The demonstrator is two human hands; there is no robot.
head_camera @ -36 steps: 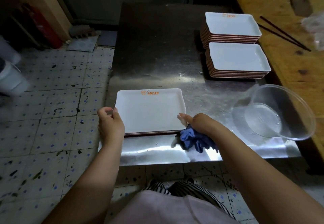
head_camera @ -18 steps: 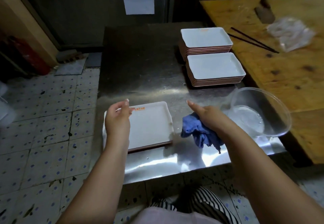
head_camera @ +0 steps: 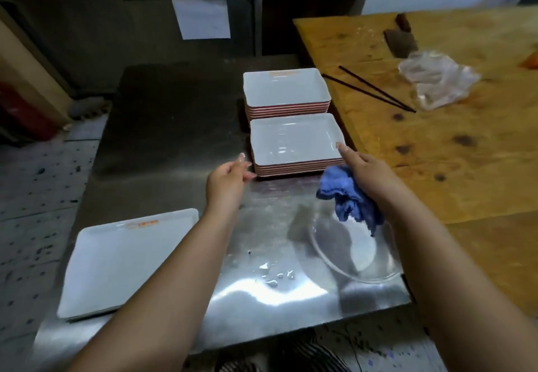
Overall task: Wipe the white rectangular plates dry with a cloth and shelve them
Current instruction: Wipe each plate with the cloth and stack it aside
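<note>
Two stacks of white rectangular plates stand at the back of the steel table (head_camera: 163, 127): a near stack (head_camera: 294, 141) and a far stack (head_camera: 285, 89). One single white plate (head_camera: 125, 261) lies at the table's front left corner. My left hand (head_camera: 228, 178) hovers open at the near stack's left front corner. My right hand (head_camera: 366, 173) holds a crumpled blue cloth (head_camera: 346, 197) under the palm, while its forefinger points onto the near stack's right rim.
A clear glass bowl (head_camera: 355, 252) sits at the table's front right, under my right forearm. Water drops (head_camera: 273, 275) lie near it. The wooden table (head_camera: 451, 144) to the right carries black chopsticks (head_camera: 375, 89), a crumpled plastic bag (head_camera: 436, 80) and a cleaver (head_camera: 400, 39).
My left hand let go of the single plate at the front left and moved up to the near stack. My right hand carried the blue cloth forward to that stack's right rim.
</note>
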